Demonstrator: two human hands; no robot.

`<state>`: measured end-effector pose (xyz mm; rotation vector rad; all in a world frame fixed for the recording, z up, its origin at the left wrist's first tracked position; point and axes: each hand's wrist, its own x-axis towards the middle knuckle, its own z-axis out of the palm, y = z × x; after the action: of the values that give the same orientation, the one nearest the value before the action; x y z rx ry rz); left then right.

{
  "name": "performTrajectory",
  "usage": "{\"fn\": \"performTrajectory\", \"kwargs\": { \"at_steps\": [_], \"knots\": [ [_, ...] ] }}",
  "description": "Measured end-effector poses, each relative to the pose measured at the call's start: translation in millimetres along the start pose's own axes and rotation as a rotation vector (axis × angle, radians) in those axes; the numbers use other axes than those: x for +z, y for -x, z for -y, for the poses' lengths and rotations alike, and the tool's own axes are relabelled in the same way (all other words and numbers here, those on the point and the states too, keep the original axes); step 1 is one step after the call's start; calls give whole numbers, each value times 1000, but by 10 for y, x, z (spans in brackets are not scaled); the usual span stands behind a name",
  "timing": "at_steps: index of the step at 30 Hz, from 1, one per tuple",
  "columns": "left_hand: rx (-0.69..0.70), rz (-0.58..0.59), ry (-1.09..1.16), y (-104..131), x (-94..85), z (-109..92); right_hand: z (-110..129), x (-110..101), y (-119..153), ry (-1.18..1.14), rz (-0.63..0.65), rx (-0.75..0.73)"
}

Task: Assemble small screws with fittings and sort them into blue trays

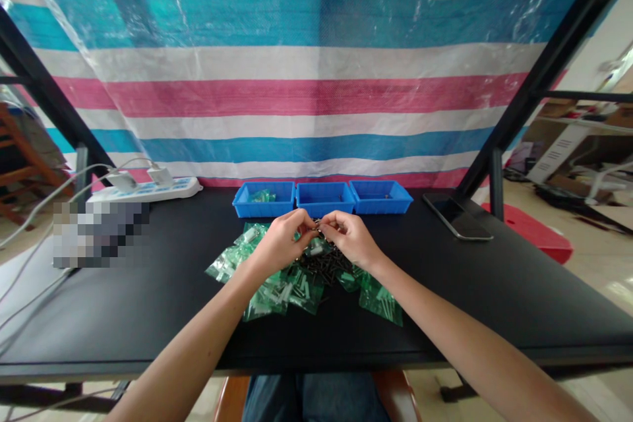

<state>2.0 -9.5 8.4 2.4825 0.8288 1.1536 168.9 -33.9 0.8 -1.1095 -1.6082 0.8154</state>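
My left hand and my right hand meet over the middle of the table, fingertips pinched close together. Between them is something small and dark, too small to name. Beneath the hands lies a pile of dark screws. Around it are several green-tinted clear plastic bags with white and metal pieces inside, most of them to the left. Another such bag lies under my right forearm.
Three blue trays stand in a row behind the pile: the left tray holds a green bag, then the middle tray and right tray. A phone lies right; a power strip with cables sits left. Striped sheeting hangs behind.
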Motion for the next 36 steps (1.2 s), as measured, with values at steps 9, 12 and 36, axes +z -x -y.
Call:
{"fn": "performTrajectory", "kwargs": {
  "at_steps": [9,12,36],
  "knots": [
    [8,2,1,8,3,4,-44,-20,-21,-59,72,28],
    [7,4,2,8,0,3,-25,-39,-25,-62,87,18],
    [-37,33,12,-3,15,1,14,-85,-14,13,150,-5]
  ]
}}
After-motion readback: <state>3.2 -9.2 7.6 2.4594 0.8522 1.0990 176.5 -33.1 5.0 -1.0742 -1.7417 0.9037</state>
